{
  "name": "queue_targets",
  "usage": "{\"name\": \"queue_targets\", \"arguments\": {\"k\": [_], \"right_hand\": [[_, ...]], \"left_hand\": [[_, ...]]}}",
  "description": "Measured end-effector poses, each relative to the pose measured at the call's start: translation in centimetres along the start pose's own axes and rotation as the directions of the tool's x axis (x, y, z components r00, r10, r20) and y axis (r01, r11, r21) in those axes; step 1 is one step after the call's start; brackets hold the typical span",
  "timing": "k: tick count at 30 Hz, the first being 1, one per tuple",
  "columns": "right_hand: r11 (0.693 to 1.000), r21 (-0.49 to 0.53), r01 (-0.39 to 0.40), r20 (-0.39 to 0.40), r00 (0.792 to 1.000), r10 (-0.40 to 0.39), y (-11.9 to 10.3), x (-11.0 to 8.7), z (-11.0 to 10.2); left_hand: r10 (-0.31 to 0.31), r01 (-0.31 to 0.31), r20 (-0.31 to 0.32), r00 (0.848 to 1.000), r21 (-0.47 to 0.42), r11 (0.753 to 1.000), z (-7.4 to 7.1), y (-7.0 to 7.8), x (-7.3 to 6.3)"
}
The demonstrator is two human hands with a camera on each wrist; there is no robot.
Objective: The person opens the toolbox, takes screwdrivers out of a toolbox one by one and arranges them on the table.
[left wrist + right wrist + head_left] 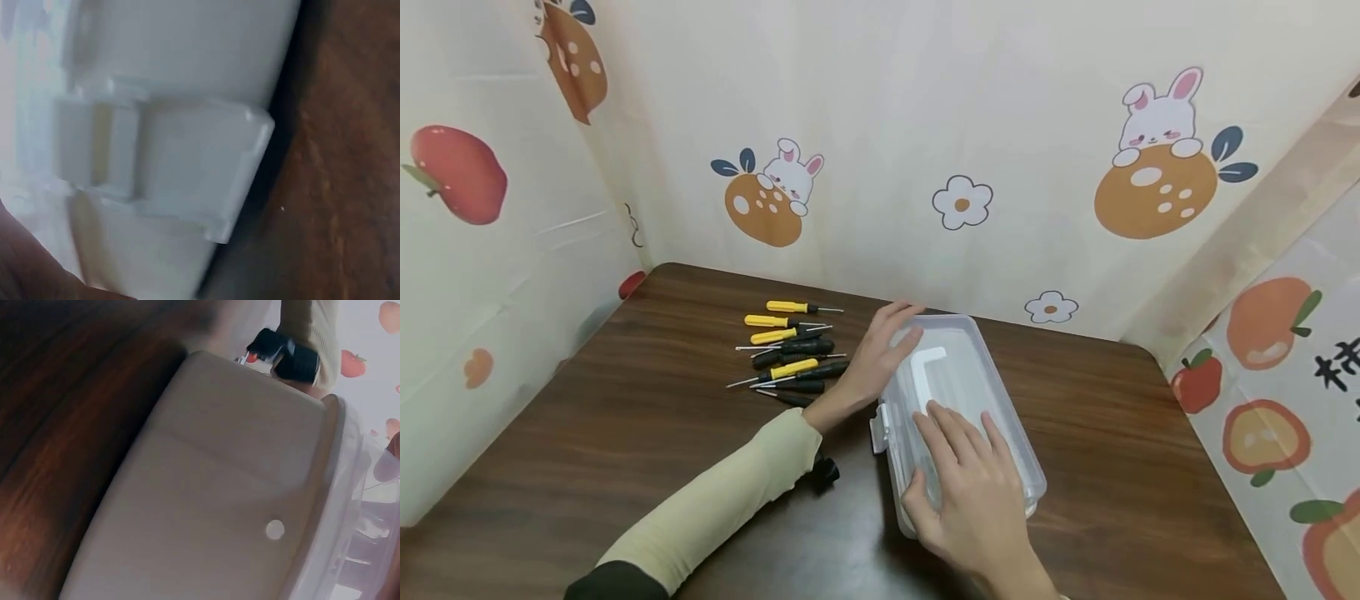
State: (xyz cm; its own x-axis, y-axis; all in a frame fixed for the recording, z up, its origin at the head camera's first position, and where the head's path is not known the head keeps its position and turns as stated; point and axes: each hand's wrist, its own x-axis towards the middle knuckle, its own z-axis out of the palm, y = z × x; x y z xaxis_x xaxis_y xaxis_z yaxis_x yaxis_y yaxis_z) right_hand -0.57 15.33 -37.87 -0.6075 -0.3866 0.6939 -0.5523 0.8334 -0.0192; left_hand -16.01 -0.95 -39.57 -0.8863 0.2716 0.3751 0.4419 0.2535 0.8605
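A plastic storage box with a clear lid (981, 375) lies lengthwise on the table in the head view. At its far left corner, my left hand (880, 358) touches the lid's edge with fingers extended. My right hand (973, 492) rests over the near half of the lid, fingers spread and slightly bent. A latch (880, 429) sticks out from the box's left side; the left wrist view shows this white latch (187, 162) close up and blurred. The right wrist view shows the box's pale side wall (219, 462) below the lid rim.
Several screwdrivers with yellow handles (772, 337) or black handles (805, 387) lie in a loose group left of the box. The brown wooden table (1120, 483) backs onto a printed curtain (880, 167). A small black piece (825, 472) shows beside the left sleeve.
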Motion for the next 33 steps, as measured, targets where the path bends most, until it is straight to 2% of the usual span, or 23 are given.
{"name": "queue_targets", "arguments": {"k": [3, 6, 8, 11, 14, 18, 21, 23, 25, 27, 30, 33], "right_hand": [[0.999, 0.038, -0.002, 0.003, 1.000, 0.002, 0.3, -0.3, -0.1], [0.994, 0.102, -0.044, 0.026, 0.999, 0.042, 1.3, -0.3, -0.8], [0.988, 0.127, -0.091, 0.056, 0.995, 0.084, 2.5, 0.0, -1.4], [0.978, 0.114, -0.174, 0.153, 0.976, 0.156, 4.2, 0.3, -2.3], [0.969, 0.081, -0.232, 0.302, 0.933, 0.198, 5.6, 0.7, -3.0], [0.962, 0.086, -0.258, 0.498, 0.848, 0.182, 7.2, 1.5, -3.3], [0.962, 0.077, -0.260, 0.571, 0.803, 0.171, 8.3, 2.3, -2.8], [0.961, 0.066, -0.268, 0.586, 0.790, 0.180, 9.1, 2.7, -2.4], [0.956, 0.063, -0.285, 0.590, 0.784, 0.195, 9.6, 2.9, -2.0], [0.953, 0.058, -0.298, 0.594, 0.777, 0.208, 9.8, 2.9, -1.9], [0.950, 0.054, -0.309, 0.596, 0.773, 0.218, 9.9, 2.9, -1.9], [0.952, 0.052, -0.301, 0.590, 0.779, 0.214, 9.9, 2.9, -2.0]], "left_hand": [[-0.011, 0.012, -0.010, 1.000, 0.021, 1.000, 0.4, -0.6, 0.3], [-0.002, 0.002, -0.031, 1.000, 0.012, 1.000, 0.7, -0.8, 0.6], [0.008, -0.009, -0.047, 0.999, -0.005, 1.000, 0.9, -0.8, 0.8], [0.026, -0.028, -0.057, 0.998, -0.045, 0.999, 1.3, -0.8, 1.2], [0.045, -0.048, -0.031, 0.999, -0.091, 0.995, 1.9, -0.9, 1.8], [0.075, -0.068, 0.052, 0.996, -0.137, 0.988, 3.2, -1.1, 3.1], [0.084, -0.065, 0.108, 0.991, -0.164, 0.984, 4.2, -1.3, 4.1], [0.085, -0.062, 0.125, 0.989, -0.174, 0.983, 4.7, -1.3, 4.6], [0.058, -0.036, 0.130, 0.990, -0.165, 0.986, 5.0, -1.2, 4.8], [0.005, 0.010, 0.123, 0.992, -0.125, 0.992, 5.1, -0.9, 4.5], [-0.080, 0.083, 0.126, 0.989, -0.018, 0.996, 4.8, -0.4, 3.1], [-0.163, 0.153, 0.165, 0.973, 0.073, 0.986, 3.6, 0.8, 1.2]]}}
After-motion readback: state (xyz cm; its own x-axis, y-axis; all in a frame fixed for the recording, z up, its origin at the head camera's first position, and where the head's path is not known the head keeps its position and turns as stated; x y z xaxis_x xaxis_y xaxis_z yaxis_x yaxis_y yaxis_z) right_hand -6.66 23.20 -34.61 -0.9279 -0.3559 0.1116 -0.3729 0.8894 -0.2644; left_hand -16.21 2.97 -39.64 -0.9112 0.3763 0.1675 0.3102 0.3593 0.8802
